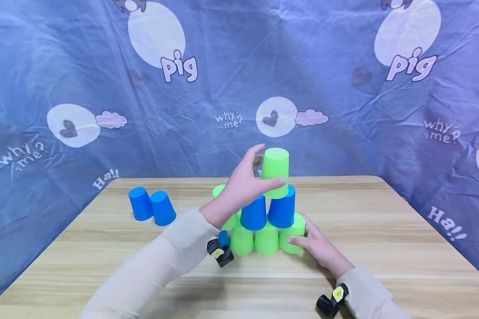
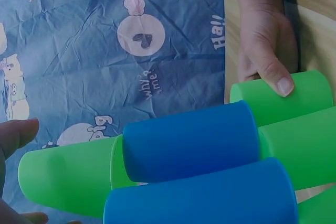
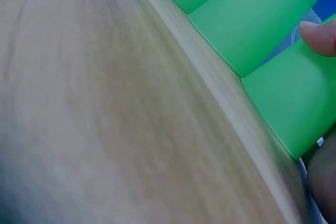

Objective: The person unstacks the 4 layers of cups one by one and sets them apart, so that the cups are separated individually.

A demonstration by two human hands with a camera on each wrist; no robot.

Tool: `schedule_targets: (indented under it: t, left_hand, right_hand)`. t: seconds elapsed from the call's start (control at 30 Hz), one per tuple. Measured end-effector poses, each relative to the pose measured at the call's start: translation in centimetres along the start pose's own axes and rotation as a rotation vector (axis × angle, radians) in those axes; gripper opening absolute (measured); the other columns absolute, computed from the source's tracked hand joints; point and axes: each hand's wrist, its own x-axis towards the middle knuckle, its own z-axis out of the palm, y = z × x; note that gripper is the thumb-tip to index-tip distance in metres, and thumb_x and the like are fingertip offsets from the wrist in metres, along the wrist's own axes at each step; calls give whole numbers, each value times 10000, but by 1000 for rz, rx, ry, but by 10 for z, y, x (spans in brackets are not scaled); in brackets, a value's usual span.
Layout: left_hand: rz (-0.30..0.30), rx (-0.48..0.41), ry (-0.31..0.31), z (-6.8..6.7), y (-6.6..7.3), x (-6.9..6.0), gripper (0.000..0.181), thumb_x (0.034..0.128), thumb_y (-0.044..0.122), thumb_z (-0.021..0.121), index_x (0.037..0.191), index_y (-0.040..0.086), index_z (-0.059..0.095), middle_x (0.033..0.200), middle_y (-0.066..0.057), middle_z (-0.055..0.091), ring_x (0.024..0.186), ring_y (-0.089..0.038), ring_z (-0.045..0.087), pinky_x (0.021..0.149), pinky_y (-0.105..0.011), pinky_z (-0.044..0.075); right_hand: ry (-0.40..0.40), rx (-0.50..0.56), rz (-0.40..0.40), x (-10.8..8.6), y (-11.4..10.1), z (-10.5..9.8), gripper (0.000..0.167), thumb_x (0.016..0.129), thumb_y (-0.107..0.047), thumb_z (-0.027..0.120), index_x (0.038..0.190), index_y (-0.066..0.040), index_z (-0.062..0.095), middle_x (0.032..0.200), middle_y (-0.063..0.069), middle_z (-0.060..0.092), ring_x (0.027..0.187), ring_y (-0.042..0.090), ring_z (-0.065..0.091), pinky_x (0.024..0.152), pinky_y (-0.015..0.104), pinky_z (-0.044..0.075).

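Two black wrist cameras point(image 1: 220, 252) sit nearest us, one at each cuff, and we should keep both clear of the bottom row. Just beyond, our right hand point(image 1: 319, 243) holds the bottom-right green cup point(image 1: 293, 232), thumb on its front and other fingers round the far side; we judge a light hold best, since a squeeze could shift the base. Beside it, the middle green cup point(image 1: 266, 239) stands upside down too. Above these, the left blue cup point(image 1: 253, 213) and right blue cup point(image 1: 281, 212) appear to bear the top green cup point(image 1: 275, 170), which looks upright and straddles them. Our left hand point(image 1: 239, 184) is around that cup, thumb and forefinger spread wide; the left wrist view shows a gap beside one digit, and we cannot tell whether the hidden fingers touch. We would do well to see its rim bearing evenly on both blue cups before drawing away, and to mind the second-row green cup point(image 1: 218, 190) behind our forearm, which a low elbow could knock. Farther off to the left, two separate blue cups point(image 1: 163, 210) stand side by side, and behind everything hangs the printed blue cloth point(image 1: 223, 79).
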Motion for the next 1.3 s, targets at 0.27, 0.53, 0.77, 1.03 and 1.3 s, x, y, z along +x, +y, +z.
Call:
schedule_targets:
  t: [0.27, 0.53, 0.77, 1.03, 1.3]
  left_hand:
    - [-13, -2, 27, 5, 1, 6, 852, 754, 380, 748, 1435, 286, 244, 1389, -11, 431, 1257, -185, 429, 959, -445, 428]
    - [3, -10, 48, 9, 1, 11, 813, 754, 359, 754, 1409, 270, 282, 1258, -8, 507, 1097, -166, 518, 878, -397, 466]
    - [12, -24, 51, 10, 3, 11, 751, 770, 328, 744, 1383, 268, 313, 1225, -9, 514, 1066, -163, 531, 850, -385, 478]
    - [18, -31, 61, 11, 2, 11, 676, 778, 278, 746, 1337, 245, 367, 1198, -7, 526, 1057, -182, 536, 842, -390, 483]
    - [29, -3, 69, 11, 3, 10, 648, 789, 276, 735, 1328, 236, 379, 1185, 8, 531, 1052, -174, 536, 847, -378, 486]
  right_hand:
    - [9, 0, -17, 2, 3, 0, 650, 819, -126, 641, 1350, -5, 286, 1199, 174, 522, 1056, 223, 523, 945, 363, 382]
    - [1, 6, -9, 2, 3, 0, 641, 825, -133, 640, 1343, -8, 283, 1195, 171, 525, 1057, 224, 521, 949, 360, 373]
    - [-5, 16, -4, 1, 2, -1, 642, 833, -138, 635, 1350, -25, 272, 1208, 165, 516, 1062, 223, 520, 951, 357, 371]
    - [-4, 14, -10, 1, 2, 2, 623, 833, -126, 633, 1332, -21, 275, 1199, 167, 517, 1058, 224, 523, 948, 356, 375]
    - [-6, 21, -16, 1, 2, 1, 628, 833, -124, 631, 1336, -24, 269, 1199, 162, 518, 1056, 218, 526, 947, 358, 380]
